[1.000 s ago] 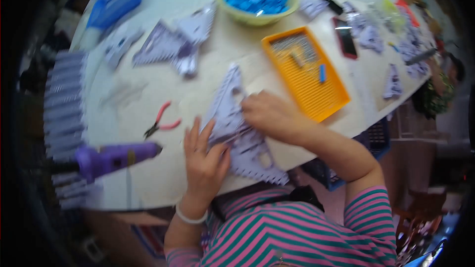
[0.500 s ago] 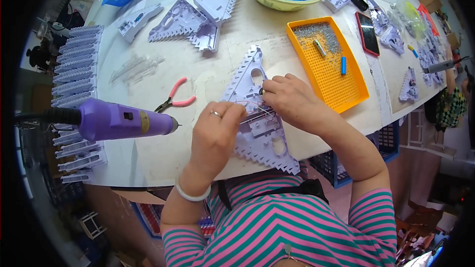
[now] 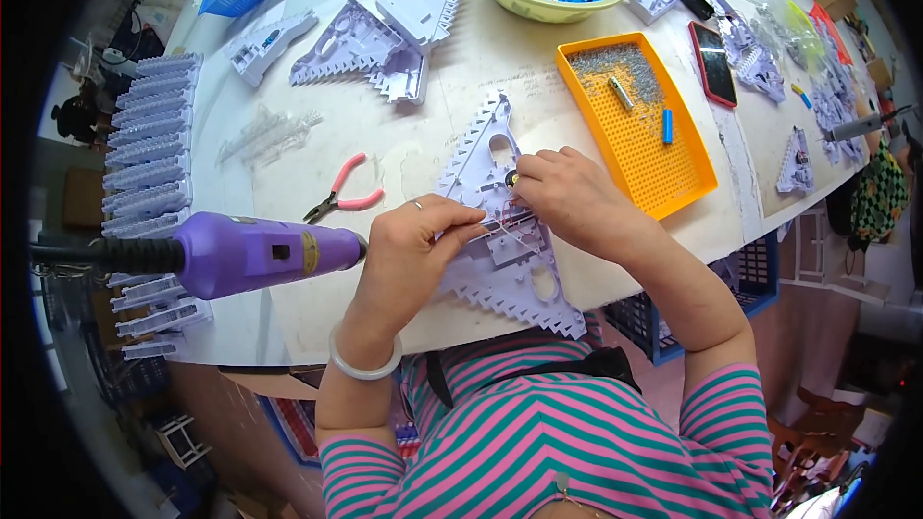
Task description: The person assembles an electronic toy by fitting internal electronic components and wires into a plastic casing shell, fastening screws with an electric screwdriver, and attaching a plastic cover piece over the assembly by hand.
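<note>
A pale lavender, saw-edged plastic housing (image 3: 510, 274) lies on the table in front of me, its inner side up. Thin red and white wires (image 3: 514, 229) cross its middle. My left hand (image 3: 409, 245) reaches in from the left, thumb and forefinger pinched on the wires. Over the housing's right edge, my right hand (image 3: 577, 200) has its fingers curled together beside a small round black part (image 3: 511, 178); what its fingertips hold is hidden. Left of the housing lie pink-handled cutting pliers (image 3: 344, 190).
A purple electric screwdriver (image 3: 264, 255) hangs at the left, near stacked lavender parts (image 3: 149, 159). An orange tray (image 3: 663, 168) holds screws and two small cylinders. Beyond are a bowl (image 3: 548, 8) of blue pieces, more housings (image 3: 351, 43) and a red-edged phone (image 3: 712, 65).
My left hand has turned and shifted slightly left, its fingers now pointing right across the wires. The right hand stays almost in place. The electric screwdriver has swung a little lower and to the right.
</note>
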A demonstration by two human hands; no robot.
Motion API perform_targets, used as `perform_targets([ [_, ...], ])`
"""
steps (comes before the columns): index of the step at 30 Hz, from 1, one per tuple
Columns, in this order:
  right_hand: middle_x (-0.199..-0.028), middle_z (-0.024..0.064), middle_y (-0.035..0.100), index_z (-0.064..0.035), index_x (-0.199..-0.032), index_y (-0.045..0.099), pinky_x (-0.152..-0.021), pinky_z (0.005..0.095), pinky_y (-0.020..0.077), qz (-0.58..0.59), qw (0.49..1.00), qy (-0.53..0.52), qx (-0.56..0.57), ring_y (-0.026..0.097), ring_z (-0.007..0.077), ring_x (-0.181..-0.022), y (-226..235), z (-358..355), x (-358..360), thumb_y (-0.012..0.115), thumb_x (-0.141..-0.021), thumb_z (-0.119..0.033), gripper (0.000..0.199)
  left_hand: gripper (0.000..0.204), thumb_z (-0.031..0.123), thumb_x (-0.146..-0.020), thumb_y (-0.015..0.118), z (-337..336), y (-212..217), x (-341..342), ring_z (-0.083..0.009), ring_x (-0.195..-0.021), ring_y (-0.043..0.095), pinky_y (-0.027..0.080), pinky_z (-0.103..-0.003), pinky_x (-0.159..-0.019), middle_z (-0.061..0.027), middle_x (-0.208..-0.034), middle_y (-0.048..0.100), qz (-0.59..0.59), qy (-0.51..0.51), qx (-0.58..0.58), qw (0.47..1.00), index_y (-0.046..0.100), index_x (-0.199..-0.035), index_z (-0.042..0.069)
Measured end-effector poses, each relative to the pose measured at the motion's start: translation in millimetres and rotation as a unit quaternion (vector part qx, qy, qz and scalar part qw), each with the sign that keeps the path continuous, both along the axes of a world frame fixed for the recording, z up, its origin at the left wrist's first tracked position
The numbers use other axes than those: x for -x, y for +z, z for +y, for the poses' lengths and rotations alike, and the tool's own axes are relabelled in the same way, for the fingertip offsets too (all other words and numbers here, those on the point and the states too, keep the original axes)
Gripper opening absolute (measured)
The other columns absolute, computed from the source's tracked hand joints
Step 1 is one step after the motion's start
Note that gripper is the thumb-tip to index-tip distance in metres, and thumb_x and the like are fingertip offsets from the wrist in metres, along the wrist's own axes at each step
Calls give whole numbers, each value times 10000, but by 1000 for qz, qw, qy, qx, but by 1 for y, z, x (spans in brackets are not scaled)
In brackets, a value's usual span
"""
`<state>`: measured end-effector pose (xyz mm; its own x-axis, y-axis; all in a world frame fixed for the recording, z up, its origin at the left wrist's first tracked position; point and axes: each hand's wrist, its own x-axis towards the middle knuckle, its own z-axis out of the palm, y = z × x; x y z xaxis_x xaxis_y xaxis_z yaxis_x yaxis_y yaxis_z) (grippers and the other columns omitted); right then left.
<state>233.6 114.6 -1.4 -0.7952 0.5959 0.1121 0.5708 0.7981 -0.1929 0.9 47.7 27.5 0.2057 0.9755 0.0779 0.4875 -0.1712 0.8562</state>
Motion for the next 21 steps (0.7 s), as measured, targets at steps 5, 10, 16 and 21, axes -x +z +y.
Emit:
perform_targets([
  [5,-972,77,614,-71,-911,661,-833,386,485,60,997,-35,26,625,271,-933,-8,-5,-2,661,-866,-93,50,180,-53,-854,765,-10,-12,-1,-150,-810,711,549,-264,-714,-123,-937,767,-31,48,14,998,785,-1029,-16],
  [10,-968,79,622,-62,-943,673,-811,383,494,74,995,-40,44,629,278,-943,-3,-6,-5,678,-867,-77,78,155,12,-855,783,-13,-17,-7,-233,-788,723,561,-322,-695,-137,-899,756,-4,88,-43,995,775,-1010,3],
  [16,-1054,79,666,-65,-1076,709,-855,398,521,191,976,-57,91,633,284,-1007,17,-2,-10,754,-850,-49,231,133,22,-876,782,-16,-19,-9,-118,-719,661,513,-260,-655,-84,-900,774,-68,140,23,988,784,-1009,14],
  [21,-1068,70,681,-91,-1111,723,-914,398,520,229,966,6,120,611,294,-1060,15,-1,1,777,-848,-61,269,134,16,-892,771,-18,-25,-14,-66,-689,608,476,-226,-631,-55,-919,791,-115,169,31,978,795,-1023,24],
])
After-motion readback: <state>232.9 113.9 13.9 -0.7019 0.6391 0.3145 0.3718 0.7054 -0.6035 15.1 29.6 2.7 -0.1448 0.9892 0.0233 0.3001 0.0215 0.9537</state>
